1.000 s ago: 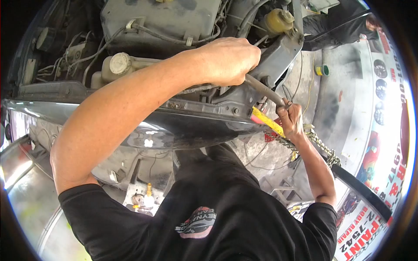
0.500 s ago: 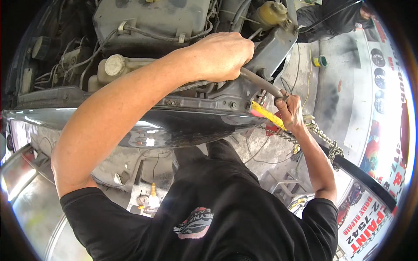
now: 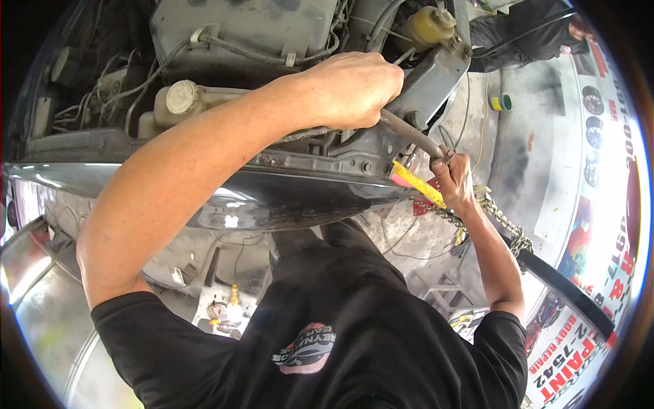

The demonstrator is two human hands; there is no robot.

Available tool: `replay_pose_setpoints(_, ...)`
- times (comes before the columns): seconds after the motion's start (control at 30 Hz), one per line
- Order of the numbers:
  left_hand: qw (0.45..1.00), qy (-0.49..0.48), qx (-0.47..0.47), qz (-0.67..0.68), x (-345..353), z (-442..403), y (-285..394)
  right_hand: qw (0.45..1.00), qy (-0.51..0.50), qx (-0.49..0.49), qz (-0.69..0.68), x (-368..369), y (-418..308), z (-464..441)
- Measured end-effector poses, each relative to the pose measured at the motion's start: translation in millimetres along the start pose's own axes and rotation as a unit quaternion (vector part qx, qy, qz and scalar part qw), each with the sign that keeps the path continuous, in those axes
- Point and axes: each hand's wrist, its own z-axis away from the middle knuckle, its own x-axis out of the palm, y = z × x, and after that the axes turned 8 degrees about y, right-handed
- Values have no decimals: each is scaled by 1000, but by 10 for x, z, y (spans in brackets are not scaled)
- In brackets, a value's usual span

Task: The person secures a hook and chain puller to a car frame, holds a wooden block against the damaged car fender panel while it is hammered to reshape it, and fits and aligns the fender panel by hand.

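A grey-brown tube point(image 3: 412, 135), thick and slightly curved like a hose, slants across the front corner of the car's engine bay. My left hand point(image 3: 361, 88) is closed in a fist around its upper end, reaching over the radiator support point(image 3: 320, 160). At the lower end, my right hand point(image 3: 455, 180) grips the tube with the thumb pressed near its tip. Whether the tube's upper end joins anything is hidden behind my left fist. Just below the tube, a yellow bar point(image 3: 419, 184) with a pink edge sits close to my right hand.
A white-capped reservoir point(image 3: 182, 99) and a yellowish fluid reservoir point(image 3: 430, 27) sit in the engine bay. The dark bumper point(image 3: 286, 198) is before me. A chain point(image 3: 504, 221) hangs by a black beam point(image 3: 565, 286) at right. Another person point(image 3: 524, 34) is at upper right, near a green can point(image 3: 501, 102).
Both hands keep their hold on the tube, with hardly any movement. The view has shifted slightly, so the car appears a little further right.
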Motion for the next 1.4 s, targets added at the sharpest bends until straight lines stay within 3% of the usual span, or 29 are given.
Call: replay_pose_setpoints(1.4,999,23,23,-11,45,-145,-66,999,18,-19,32,-10,118,-75)
